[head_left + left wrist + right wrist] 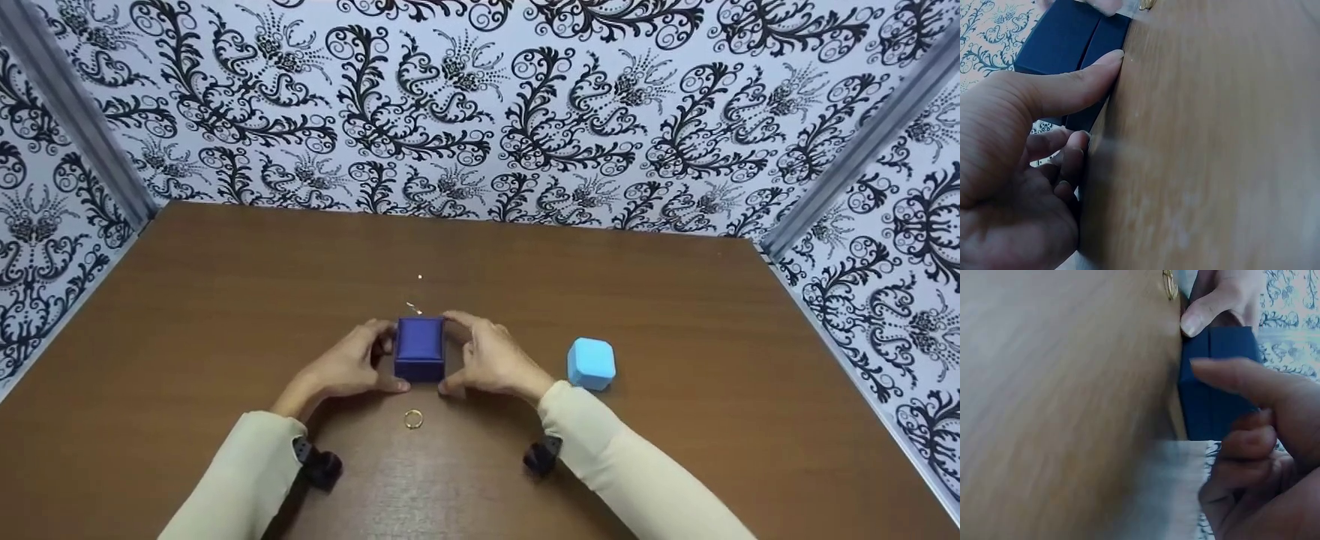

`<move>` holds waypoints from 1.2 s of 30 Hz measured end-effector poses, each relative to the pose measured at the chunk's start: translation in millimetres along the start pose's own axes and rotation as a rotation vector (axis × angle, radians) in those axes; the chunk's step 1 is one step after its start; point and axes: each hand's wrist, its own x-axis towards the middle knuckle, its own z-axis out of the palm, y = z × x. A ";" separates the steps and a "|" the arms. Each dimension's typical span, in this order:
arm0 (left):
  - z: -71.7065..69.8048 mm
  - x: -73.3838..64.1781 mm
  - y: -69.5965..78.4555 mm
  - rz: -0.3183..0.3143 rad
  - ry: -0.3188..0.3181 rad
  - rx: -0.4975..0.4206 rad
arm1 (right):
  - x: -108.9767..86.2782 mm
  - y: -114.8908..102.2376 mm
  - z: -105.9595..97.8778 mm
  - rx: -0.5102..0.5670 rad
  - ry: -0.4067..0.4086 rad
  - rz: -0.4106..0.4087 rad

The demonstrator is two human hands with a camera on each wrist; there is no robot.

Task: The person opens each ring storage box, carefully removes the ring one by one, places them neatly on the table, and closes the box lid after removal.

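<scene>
A closed blue-purple jewelry box point(420, 341) sits on the table between both hands. My left hand point(349, 367) holds its left side, with the thumb point(1081, 87) along the front near the base and the other fingers curled at the side. From the right, my right hand point(499, 361) holds the box, its index finger at the back corner and its thumb point(1230, 374) at the front. A gold ring point(413, 418) lies on the table just in front of the box. Whatever is inside the box is hidden by the lid.
To the right, beside the right forearm, stands a light blue rounded box point(591, 364). Behind the jewelry box lies a small shiny piece point(414, 307), too small to identify, with a tiny bright speck farther back. Patterned panels border the brown table point(225, 300).
</scene>
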 end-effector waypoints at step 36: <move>144.5 126.1 128.0 0.096 -0.216 0.109 | -91.5 134.9 -113.4 0.044 0.107 0.057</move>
